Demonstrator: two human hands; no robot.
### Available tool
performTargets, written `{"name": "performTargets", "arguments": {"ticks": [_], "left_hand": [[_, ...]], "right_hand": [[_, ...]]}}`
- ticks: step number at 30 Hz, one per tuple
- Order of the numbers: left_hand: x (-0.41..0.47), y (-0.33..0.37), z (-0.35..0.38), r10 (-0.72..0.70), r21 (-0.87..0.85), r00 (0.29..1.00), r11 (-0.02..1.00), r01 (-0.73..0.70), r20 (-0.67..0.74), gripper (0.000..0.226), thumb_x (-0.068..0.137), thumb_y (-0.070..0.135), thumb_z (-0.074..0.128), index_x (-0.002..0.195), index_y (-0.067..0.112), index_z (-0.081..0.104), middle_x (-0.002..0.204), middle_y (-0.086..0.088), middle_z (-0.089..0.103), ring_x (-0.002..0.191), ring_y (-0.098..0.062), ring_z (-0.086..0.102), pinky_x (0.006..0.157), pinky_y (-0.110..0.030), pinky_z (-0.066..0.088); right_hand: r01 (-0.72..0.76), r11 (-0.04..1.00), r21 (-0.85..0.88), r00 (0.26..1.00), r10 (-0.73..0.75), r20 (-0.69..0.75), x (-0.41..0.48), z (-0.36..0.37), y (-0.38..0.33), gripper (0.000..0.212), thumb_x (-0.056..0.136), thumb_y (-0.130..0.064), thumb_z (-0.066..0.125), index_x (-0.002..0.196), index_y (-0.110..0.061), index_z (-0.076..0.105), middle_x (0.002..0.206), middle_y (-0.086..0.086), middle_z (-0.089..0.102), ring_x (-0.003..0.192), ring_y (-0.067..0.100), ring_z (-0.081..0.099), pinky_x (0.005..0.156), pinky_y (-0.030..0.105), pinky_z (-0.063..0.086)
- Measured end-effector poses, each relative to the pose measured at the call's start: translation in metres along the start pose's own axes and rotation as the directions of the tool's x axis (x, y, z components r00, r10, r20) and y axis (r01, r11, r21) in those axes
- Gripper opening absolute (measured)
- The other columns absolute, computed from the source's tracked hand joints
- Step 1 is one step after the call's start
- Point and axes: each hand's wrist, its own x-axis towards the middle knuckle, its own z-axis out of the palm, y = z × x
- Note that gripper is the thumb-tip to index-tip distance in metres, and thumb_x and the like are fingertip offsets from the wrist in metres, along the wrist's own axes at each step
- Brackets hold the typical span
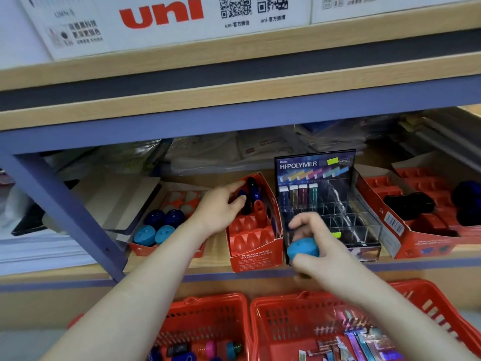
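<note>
1. The blue sharpener sits in the right hand, whose fingers curl round it, just in front of the shelf and above the red basket. It is round and smooth, so it could slip and drop.
2. The left hand pinches a dark sharpener inside the red box. A hard tug could tip the box.
3. The clear eraser stand is just beside the right hand. A bump could knock it.
</note>
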Motion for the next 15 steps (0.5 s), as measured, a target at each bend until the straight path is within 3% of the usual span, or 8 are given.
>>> {"name": "performTargets", "arguments": {"ticks": [2, 3, 6, 8, 11, 13, 15], "left_hand": [[-0.02, 0.011, -0.009, -0.002, -0.138, 0.994, 0.99, -0.013, -0.107, 0.032, 0.098, 0.026, 0.051, 0.129, 0.026, 0.059, 0.124, 0.003, 0.065, 0.109, -0.009, 0.06, 0.094, -0.023, 0.047], [-0.034, 0.017, -0.015, -0.027, -0.265, 0.996, 0.964, 0.003, -0.085, 0.026, 0.098, 0.026, 0.052, 0.12, 0.028, 0.065, 0.111, 0.003, 0.069, 0.097, -0.006, 0.064, 0.087, -0.026, 0.053], [-0.082, 0.034, -0.027, 0.005, -0.529, 0.978, 0.841, 0.11, 0.211, 0.023, 0.096, 0.033, 0.055, 0.113, 0.025, 0.069, 0.093, 0.001, 0.069, 0.077, -0.007, 0.065, 0.071, -0.028, 0.058], [-0.106, 0.033, -0.031, 0.06, -0.531, 0.958, 0.841, 0.103, 0.281, 0.033, 0.091, 0.037, 0.061, 0.122, 0.028, 0.064, 0.096, 0.002, 0.07, 0.08, -0.012, 0.066, 0.071, -0.029, 0.058], [-0.122, 0.014, -0.044, 0.045, -0.46, 0.972, 0.885, 0.069, 0.23, 0.04, 0.085, 0.032, 0.073, 0.122, 0.042, 0.061, 0.106, 0.015, 0.065, 0.089, -0.014, 0.066, 0.071, -0.026, 0.054], [-0.13, 0.001, -0.056, 0.037, -0.454, 0.971, 0.888, 0.076, 0.236, 0.046, 0.084, 0.025, 0.074, 0.125, 0.04, 0.06, 0.1, 0.026, 0.063, 0.085, -0.006, 0.063, 0.073, -0.021, 0.051], [-0.136, -0.011, -0.067, 0.054, -0.448, 0.96, 0.891, 0.078, 0.274, 0.049, 0.085, 0.02, 0.075, 0.127, 0.036, 0.059, 0.106, 0.022, 0.065, 0.09, -0.01, 0.064, 0.082, -0.024, 0.053]], "right_hand": [[-0.01, 0.998, 0.059, 1.0, 0.01, -0.006, -0.002, -0.001, -0.007, 0.057, 0.074, -0.014, 0.07, 0.102, -0.054, 0.041, 0.104, 0.005, 0.056, 0.084, 0.039, 0.064, 0.071, 0.049, 0.054], [0.003, 0.998, 0.056, 1.0, -0.003, -0.01, -0.003, 0.001, -0.01, 0.063, 0.077, -0.015, 0.076, 0.109, -0.056, 0.04, 0.106, 0.004, 0.059, 0.089, 0.036, 0.065, 0.075, 0.048, 0.055], [0.043, 0.999, -0.03, 0.997, -0.045, -0.07, -0.002, 0.016, -0.023, 0.086, 0.072, -0.032, 0.084, 0.138, -0.053, 0.032, 0.115, -0.005, 0.063, 0.102, 0.011, 0.064, 0.095, 0.034, 0.052], [0.068, 0.992, -0.106, 0.996, -0.074, -0.056, 0.002, 0.031, -0.031, 0.1, 0.07, -0.039, 0.083, 0.149, -0.046, 0.022, 0.119, -0.009, 0.062, 0.107, 0.003, 0.06, 0.095, 0.022, 0.047], [0.106, 0.978, -0.178, 0.991, -0.09, 0.097, 0.013, 0.056, -0.042, 0.104, 0.079, -0.033, 0.076, 0.155, -0.037, 0.006, 0.133, -0.007, 0.053, 0.108, 0.0, 0.054, 0.091, 0.013, 0.041], [0.126, 0.972, -0.198, 0.975, -0.084, 0.205, 0.018, 0.073, -0.05, 0.107, 0.082, -0.031, 0.075, 0.156, -0.034, -0.002, 0.148, -0.005, 0.039, 0.121, 0.001, 0.045, 0.099, 0.013, 0.037], [0.124, 0.979, -0.163, 0.958, -0.075, 0.278, 0.024, 0.088, -0.055, 0.114, 0.079, -0.031, 0.077, 0.154, -0.04, -0.008, 0.152, -0.007, 0.029, 0.132, 0.004, 0.039, 0.102, 0.016, 0.038]]}}
